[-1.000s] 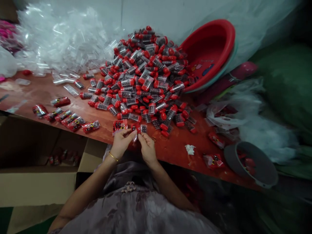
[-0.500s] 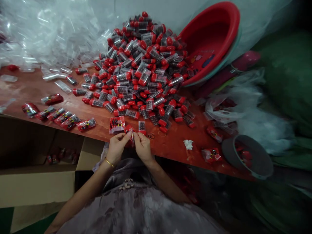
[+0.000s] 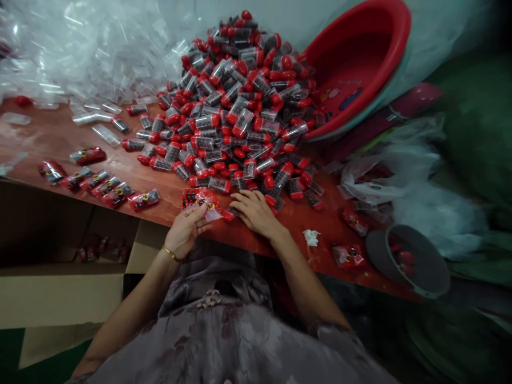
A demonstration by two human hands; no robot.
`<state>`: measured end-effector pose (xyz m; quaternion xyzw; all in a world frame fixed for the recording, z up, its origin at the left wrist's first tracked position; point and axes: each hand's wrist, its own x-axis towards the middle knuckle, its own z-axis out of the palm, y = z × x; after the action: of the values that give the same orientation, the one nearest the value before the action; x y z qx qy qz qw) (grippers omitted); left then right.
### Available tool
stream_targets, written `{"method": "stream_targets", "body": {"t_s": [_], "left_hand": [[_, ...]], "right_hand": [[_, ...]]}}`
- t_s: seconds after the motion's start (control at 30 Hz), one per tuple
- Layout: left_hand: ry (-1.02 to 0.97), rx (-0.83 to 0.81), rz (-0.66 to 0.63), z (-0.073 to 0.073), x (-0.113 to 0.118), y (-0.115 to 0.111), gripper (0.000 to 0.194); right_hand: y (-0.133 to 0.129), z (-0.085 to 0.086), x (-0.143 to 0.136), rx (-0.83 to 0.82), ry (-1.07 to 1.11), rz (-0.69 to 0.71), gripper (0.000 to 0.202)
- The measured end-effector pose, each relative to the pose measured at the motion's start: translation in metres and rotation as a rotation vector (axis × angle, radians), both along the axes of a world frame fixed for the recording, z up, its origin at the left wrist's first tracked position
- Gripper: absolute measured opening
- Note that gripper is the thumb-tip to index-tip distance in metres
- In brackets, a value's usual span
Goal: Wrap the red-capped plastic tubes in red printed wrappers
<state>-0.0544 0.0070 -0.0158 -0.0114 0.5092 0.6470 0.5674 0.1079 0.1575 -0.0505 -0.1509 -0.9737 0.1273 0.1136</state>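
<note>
My left hand (image 3: 186,230) pinches a small printed red plastic bag (image 3: 211,207) by its edge, just above the table's front edge. A stack of similar red bags (image 3: 189,197) lies partly behind it. My right hand (image 3: 258,214) is palm down on the table to the right, its fingers stretched out. Under its fingertips is a clear tube with a red cap (image 3: 229,215), largely covered by the fingers. A large heap of red-capped clear tubes (image 3: 244,125) filled with small dark pieces rises right behind both hands.
Several filled red packets (image 3: 116,195) lie in a row at left, above an open cardboard box (image 3: 60,298). Clear plastic sleeves (image 3: 92,58) pile up at back left. A red basin (image 3: 360,53) leans at back right. A grey bowl (image 3: 378,256) and crumpled white tissue (image 3: 311,238) are at right.
My hands have come apart. The left keeps the red bag and moved slightly left; the right let go of it and moved right, onto the tube lying in front of the heap.
</note>
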Motion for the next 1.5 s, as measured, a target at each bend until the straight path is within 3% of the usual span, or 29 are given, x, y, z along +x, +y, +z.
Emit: {"method": "stream_targets", "body": {"t_s": [0.1, 0.3, 0.4, 0.7, 1.03, 1.3, 1.5], "left_hand": [[-0.017, -0.003, -0.009, 0.002, 0.000, -0.001, 0.034], [0.049, 0.013, -0.015, 0.000, 0.009, 0.000, 0.041], [0.124, 0.036, -0.022, -0.001, 0.019, 0.001, 0.043], [0.186, 0.049, 0.008, 0.004, 0.026, -0.003, 0.046], [0.250, 0.099, -0.018, -0.002, 0.034, -0.003, 0.038], [0.163, 0.114, -0.013, -0.007, 0.039, -0.001, 0.040], [0.263, 0.131, -0.044, -0.007, 0.042, -0.002, 0.036]], "right_hand": [[-0.016, -0.002, 0.010, -0.161, 0.149, -0.050, 0.021], [-0.066, 0.015, 0.037, -0.903, 0.272, -0.139, 0.026], [-0.082, 0.022, 0.036, -1.096, 0.272, -0.178, 0.027], [-0.093, 0.015, 0.022, -1.188, 0.326, -0.380, 0.026], [-0.100, 0.011, 0.013, -1.291, 0.431, -0.374, 0.032], [-0.103, -0.005, 0.001, -1.138, 0.549, -0.419, 0.029], [-0.108, -0.005, -0.007, -1.230, 0.632, -0.456, 0.031]]}}
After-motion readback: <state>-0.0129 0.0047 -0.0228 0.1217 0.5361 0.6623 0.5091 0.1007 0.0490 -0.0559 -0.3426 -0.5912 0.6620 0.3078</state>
